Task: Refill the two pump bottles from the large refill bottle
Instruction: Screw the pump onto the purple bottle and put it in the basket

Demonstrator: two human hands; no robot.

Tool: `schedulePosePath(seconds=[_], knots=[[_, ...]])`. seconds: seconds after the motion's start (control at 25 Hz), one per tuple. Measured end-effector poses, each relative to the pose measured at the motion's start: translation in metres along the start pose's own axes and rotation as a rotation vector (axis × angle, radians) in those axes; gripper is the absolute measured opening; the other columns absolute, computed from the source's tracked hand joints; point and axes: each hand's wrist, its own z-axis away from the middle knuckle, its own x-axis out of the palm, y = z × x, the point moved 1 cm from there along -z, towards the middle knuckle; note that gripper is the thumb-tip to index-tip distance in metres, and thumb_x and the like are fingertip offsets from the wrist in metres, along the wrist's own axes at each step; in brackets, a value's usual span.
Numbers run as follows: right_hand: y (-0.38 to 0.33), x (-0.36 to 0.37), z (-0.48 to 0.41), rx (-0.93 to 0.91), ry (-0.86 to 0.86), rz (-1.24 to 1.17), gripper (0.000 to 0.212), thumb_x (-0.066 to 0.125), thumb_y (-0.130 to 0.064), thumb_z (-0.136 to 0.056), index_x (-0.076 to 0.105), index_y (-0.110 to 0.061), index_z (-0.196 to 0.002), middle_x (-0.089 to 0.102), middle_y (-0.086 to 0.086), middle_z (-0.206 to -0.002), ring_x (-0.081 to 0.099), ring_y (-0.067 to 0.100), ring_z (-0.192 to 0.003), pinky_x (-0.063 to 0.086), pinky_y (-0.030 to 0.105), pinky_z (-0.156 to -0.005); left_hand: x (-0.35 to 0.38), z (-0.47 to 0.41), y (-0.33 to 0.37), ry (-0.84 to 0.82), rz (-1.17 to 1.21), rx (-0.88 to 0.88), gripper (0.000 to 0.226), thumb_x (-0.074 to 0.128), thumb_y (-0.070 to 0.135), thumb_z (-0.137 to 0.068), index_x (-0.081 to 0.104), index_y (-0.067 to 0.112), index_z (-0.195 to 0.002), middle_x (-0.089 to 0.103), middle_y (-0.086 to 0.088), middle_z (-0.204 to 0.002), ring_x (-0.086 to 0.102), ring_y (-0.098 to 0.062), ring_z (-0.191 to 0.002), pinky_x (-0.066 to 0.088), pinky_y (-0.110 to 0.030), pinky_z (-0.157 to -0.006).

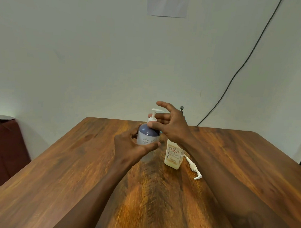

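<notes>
Our left hand (130,146) grips the blue-and-white pump bottle (147,138) round its lower body, holding it upright near the far edge of the tabletop (74,162). Its long axis runs straight up, with the pump (154,114) on top.

Our right hand (173,125) comes at that pump from the right. Its fingers are spread and nearly straight, with the tips at the white collar. We cannot tell whether they pinch the collar or only touch it. So the hands are apart, one low on the bottle and one at its neck, and the right is the nearer to the collar. We judge the next move to be a twist about that upright axis, with the left hand bracing the body.

Just right of the pump bottle stands a labelled bottle (173,155) of pale liquid, under our right wrist. Right of that, a loose pump (194,169) lies flat on the wood.

A small dark cap (182,108) shows behind our right hand. Whether it belongs to the refill bottle we cannot say.
</notes>
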Motion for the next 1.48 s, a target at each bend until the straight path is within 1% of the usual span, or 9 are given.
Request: schedulePosePath(seconds=[0.16, 0.32, 0.44, 0.6, 0.72, 0.84, 1.0, 1.2, 1.48], knots=[[-0.004, 0.005, 0.000, -0.020, 0.170, 0.197, 0.073, 0.091, -0.054, -0.068, 0.058, -0.026, -0.127, 0.072, -0.007, -0.101, 0.072, 0.007, -0.088, 0.063, 0.023, -0.076, 0.005, -0.001, 0.000, -0.015, 0.002, -0.009, 0.076, 0.087, 0.067, -0.062, 0.071, 0.028, -0.126, 0.076, 0.013, -0.107, 0.070, 0.004, -0.089, 0.060, -0.017, -0.072], [-0.002, 0.003, -0.002, 0.090, -0.126, -0.086, 0.058, 0.069, -0.024, -0.099, 0.044, -0.025, -0.152, 0.068, 0.000, -0.136, 0.068, 0.011, -0.118, 0.057, 0.033, -0.101, 0.006, -0.004, -0.002, 0.006, 0.032, -0.048, 0.076, 0.083, 0.072, -0.062, 0.072, 0.028, -0.122, 0.075, 0.014, -0.103, 0.070, 0.002, -0.089, 0.062, -0.025, -0.077], [0.002, -0.002, -0.004, 0.026, -0.048, 0.042, 0.062, 0.082, -0.016, -0.088, 0.054, -0.022, -0.143, 0.076, -0.005, -0.119, 0.074, 0.002, -0.101, 0.062, 0.024, -0.087, 0.007, -0.004, -0.005, -0.012, 0.037, -0.036, 0.083, 0.081, 0.078, -0.061, 0.071, 0.026, -0.126, 0.075, 0.013, -0.105, 0.070, 0.001, -0.090, 0.061, -0.023, -0.076], [0.000, 0.001, 0.001, -0.013, 0.243, 0.132, 0.056, 0.097, -0.045, -0.061, 0.066, -0.027, -0.104, 0.071, -0.017, -0.089, 0.068, -0.014, -0.077, 0.052, 0.006, -0.061, 0.012, -0.006, -0.001, -0.014, 0.003, -0.040, 0.085, 0.082, 0.077, -0.059, 0.073, 0.022, -0.124, 0.077, 0.010, -0.106, 0.072, -0.002, -0.090, 0.062, -0.021, -0.074], [-0.001, -0.001, 0.000, -0.001, 0.130, 0.038, 0.050, 0.087, -0.045, -0.079, 0.064, -0.027, -0.119, 0.074, -0.011, -0.106, 0.069, -0.008, -0.092, 0.059, 0.016, -0.079, 0.013, -0.007, 0.001, -0.025, -0.002, -0.044, 0.082, 0.082, 0.075, -0.061, 0.073, 0.022, -0.124, 0.077, 0.008, -0.106, 0.072, -0.001, -0.089, 0.063, -0.026, -0.076], [0.000, -0.004, -0.003, 0.111, -0.124, -0.224, 0.051, 0.068, -0.020, -0.100, 0.049, -0.024, -0.146, 0.072, -0.009, -0.126, 0.069, 0.008, -0.117, 0.055, 0.035, -0.105, 0.010, -0.007, 0.003, -0.020, 0.028, -0.049, 0.079, 0.078, 0.079, -0.061, 0.070, 0.030, -0.122, 0.074, 0.014, -0.100, 0.070, 0.003, -0.088, 0.062, -0.026, -0.076], [0.003, -0.010, -0.002, 0.085, -0.067, -0.113, 0.071, 0.079, -0.011, -0.091, 0.044, -0.016, -0.152, 0.076, 0.000, -0.121, 0.074, 0.010, -0.108, 0.061, 0.029, -0.092, 0.013, -0.004, 0.000, -0.039, 0.012, -0.060, 0.081, 0.080, 0.078, -0.061, 0.072, 0.026, -0.122, 0.077, 0.010, -0.102, 0.071, -0.001, -0.088, 0.064, -0.033, -0.077], [-0.001, -0.007, 0.001, 0.033, 0.081, -0.086, 0.056, 0.088, -0.011, -0.081, 0.062, -0.020, -0.129, 0.079, 0.004, -0.108, 0.078, 0.012, -0.094, 0.064, 0.029, -0.081, 0.017, -0.003, 0.000, -0.048, 0.029, -0.059, 0.073, 0.084, 0.073, -0.062, 0.070, 0.033, -0.122, 0.076, 0.015, -0.106, 0.071, 0.000, -0.092, 0.064, -0.029, -0.079], [-0.004, -0.005, 0.000, -0.001, 0.160, 0.049, 0.069, 0.087, -0.014, -0.081, 0.056, -0.019, -0.142, 0.077, 0.006, -0.114, 0.077, 0.013, -0.094, 0.064, 0.032, -0.086, 0.027, -0.002, 0.007, -0.002, 0.040, -0.015, 0.072, 0.083, 0.069, -0.064, 0.065, 0.036, -0.126, 0.069, 0.021, -0.107, 0.069, 0.004, -0.091, 0.057, -0.013, -0.078]])
